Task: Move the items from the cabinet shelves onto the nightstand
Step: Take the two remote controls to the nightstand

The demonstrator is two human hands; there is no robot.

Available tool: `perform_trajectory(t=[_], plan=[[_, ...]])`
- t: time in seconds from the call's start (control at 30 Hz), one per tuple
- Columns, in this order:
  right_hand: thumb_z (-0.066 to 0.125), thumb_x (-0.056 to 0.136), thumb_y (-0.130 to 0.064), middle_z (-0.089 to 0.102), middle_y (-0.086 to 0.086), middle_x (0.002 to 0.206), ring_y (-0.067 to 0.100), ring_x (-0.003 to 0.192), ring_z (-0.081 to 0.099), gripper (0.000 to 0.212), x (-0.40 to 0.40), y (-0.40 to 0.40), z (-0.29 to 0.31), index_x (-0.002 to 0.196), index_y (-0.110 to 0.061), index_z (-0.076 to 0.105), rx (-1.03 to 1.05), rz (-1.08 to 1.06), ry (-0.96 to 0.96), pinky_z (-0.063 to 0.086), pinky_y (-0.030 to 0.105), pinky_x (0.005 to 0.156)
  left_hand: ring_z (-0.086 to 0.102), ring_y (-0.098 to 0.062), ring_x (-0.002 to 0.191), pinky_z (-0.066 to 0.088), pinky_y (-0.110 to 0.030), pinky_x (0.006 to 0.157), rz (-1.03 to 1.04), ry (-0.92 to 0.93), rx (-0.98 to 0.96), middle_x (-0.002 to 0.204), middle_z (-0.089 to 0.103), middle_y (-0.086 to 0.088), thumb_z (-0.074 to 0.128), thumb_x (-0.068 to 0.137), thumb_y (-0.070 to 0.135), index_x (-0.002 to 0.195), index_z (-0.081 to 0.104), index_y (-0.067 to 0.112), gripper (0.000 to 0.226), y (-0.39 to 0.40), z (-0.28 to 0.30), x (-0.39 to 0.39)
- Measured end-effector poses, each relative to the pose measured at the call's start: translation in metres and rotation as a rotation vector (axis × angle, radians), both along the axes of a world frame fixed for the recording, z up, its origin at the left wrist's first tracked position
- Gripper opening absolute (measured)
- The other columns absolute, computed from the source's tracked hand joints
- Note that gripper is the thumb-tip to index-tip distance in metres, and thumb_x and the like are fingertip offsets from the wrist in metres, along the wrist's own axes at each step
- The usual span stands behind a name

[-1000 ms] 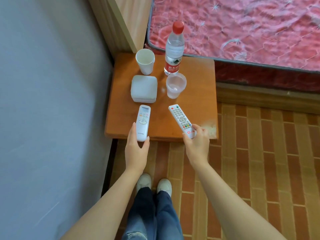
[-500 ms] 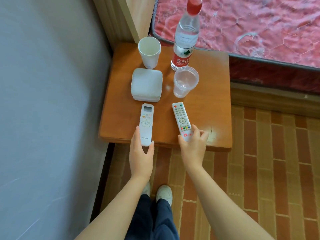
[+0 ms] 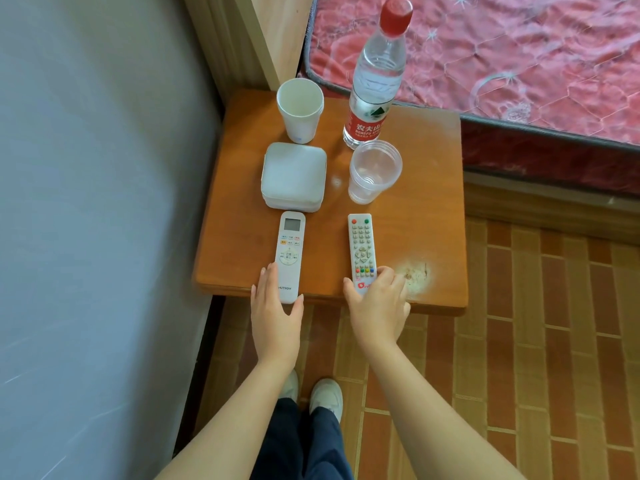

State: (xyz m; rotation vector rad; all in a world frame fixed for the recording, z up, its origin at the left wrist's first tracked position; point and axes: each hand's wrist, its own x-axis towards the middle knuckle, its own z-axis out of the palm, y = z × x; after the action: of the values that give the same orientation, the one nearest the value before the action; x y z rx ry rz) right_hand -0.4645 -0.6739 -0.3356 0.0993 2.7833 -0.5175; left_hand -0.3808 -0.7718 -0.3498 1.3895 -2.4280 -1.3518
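On the wooden nightstand [image 3: 429,216] six items lie in two rows running near to far. In the left row, an air-conditioner remote [image 3: 290,251] lies nearest, a white square box [image 3: 294,176] sits just beyond it, and a white paper cup [image 3: 300,109] stands at the far end. In the right row come a TV remote [image 3: 362,252], a clear plastic cup [image 3: 374,171] and a red-capped water bottle [image 3: 379,77]. The left hand [image 3: 275,317] grips the near end of the air-conditioner remote between thumb and fingers. The right hand [image 3: 377,303] curls its fingers over the near end of the TV remote and pinches it. Both remotes rest flat on the top, and their near ends reach the front edge, so the placing looks nearly finished. The main risk I see is at that edge. If either hand pulls back while gripping, it would drag its remote toward the floor, and the air-conditioner remote already seems to overhang slightly. A push forward would do harm too: the air-conditioner remote nearly touches the box, and the TV remote could nudge the light plastic cup, which might tip against the bottle just beyond it. The bottle is tall and stands near the mattress [image 3: 519,53] side, so a knock could topple it.
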Motion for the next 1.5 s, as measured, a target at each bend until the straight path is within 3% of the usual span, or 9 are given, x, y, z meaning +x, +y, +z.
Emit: perform_trajectory(t=[0.2,0.57,0.77,0.87,1.03,1.23,1.37,1.5], plan=[[0.052,0.087,-0.044,0.052,0.004,0.108,0.02,0.1,0.05,0.042,-0.001,-0.002,0.0,0.114,-0.012,0.045,-0.012,0.018,0.005,0.041,0.034,0.082,0.012,-0.021,0.143,0.021,-0.043,0.115,-0.042,0.013,0.0,0.153,0.023,0.0,0.063,0.086,0.022,0.144,0.024,0.023,0.07,-0.008,0.002,0.001],[0.053,0.087,-0.043,0.051,0.006,0.107,0.018,0.096,0.049,0.043,-0.001,-0.005,0.004,0.113,-0.01,0.044,-0.043,0.033,-0.048,0.05,0.031,0.072,0.014,-0.021,0.143,0.016,-0.04,0.116,-0.083,-0.024,-0.047,0.153,0.025,-0.003,0.064,0.085,0.025,0.144,0.025,0.019,0.072,-0.013,0.007,-0.002],[0.048,0.091,-0.04,0.049,0.009,0.122,0.022,0.109,0.05,0.052,-0.004,0.007,0.028,0.131,-0.008,0.036,0.004,0.106,-0.067,0.047,0.032,0.079,0.014,-0.02,0.143,0.013,-0.034,0.115,-0.144,-0.054,-0.109,0.154,0.021,-0.003,0.06,0.087,0.03,0.145,0.021,0.016,0.071,-0.024,0.034,-0.001],[0.046,0.093,-0.037,0.047,0.008,0.131,0.022,0.117,0.047,0.054,-0.011,0.016,0.06,0.137,-0.009,0.033,0.014,0.171,-0.008,0.044,0.032,0.09,0.021,-0.021,0.141,0.021,-0.038,0.115,-0.249,-0.073,-0.215,0.152,0.027,-0.005,0.058,0.088,0.03,0.143,0.027,0.015,0.065,-0.035,0.064,-0.005],[0.046,0.094,-0.03,0.052,0.009,0.132,0.024,0.12,0.047,0.044,-0.029,0.035,0.136,0.132,-0.009,0.044,0.062,0.326,0.158,0.042,0.034,0.096,0.028,-0.023,0.139,0.016,-0.034,0.114,-0.541,-0.084,-0.514,0.148,0.035,-0.007,0.056,0.09,0.031,0.141,0.034,0.013,0.058,-0.055,0.137,-0.026],[0.05,0.091,-0.017,0.058,0.014,0.125,0.03,0.117,0.052,0.037,-0.041,0.07,0.248,0.125,-0.004,0.052,0.057,0.41,0.325,0.043,0.038,0.097,0.054,-0.033,0.118,0.039,-0.043,0.101,-0.777,0.057,-0.776,0.125,0.059,-0.017,0.074,0.076,0.018,0.123,0.055,0.004,0.052,-0.052,0.246,-0.056],[0.052,0.09,-0.015,0.056,0.015,0.127,0.031,0.119,0.049,0.04,-0.034,0.104,0.313,0.128,-0.003,0.05,0.069,0.398,0.405,0.04,0.039,0.1,0.057,-0.032,0.112,0.044,-0.041,0.097,-0.914,0.149,-0.835,0.12,0.062,-0.016,0.071,0.078,0.019,0.12,0.058,0.005,0.047,-0.029,0.31,-0.069],[0.049,0.091,-0.018,0.051,0.013,0.134,0.027,0.127,0.042,0.044,-0.018,0.149,0.356,0.133,-0.005,0.044,0.108,0.326,0.436,0.034,0.037,0.106,0.047,-0.029,0.123,0.037,-0.037,0.103,-1.03,0.225,-0.789,0.13,0.053,-0.015,0.057,0.089,0.025,0.129,0.051,0.006,0.045,0.009,0.353,-0.085]])
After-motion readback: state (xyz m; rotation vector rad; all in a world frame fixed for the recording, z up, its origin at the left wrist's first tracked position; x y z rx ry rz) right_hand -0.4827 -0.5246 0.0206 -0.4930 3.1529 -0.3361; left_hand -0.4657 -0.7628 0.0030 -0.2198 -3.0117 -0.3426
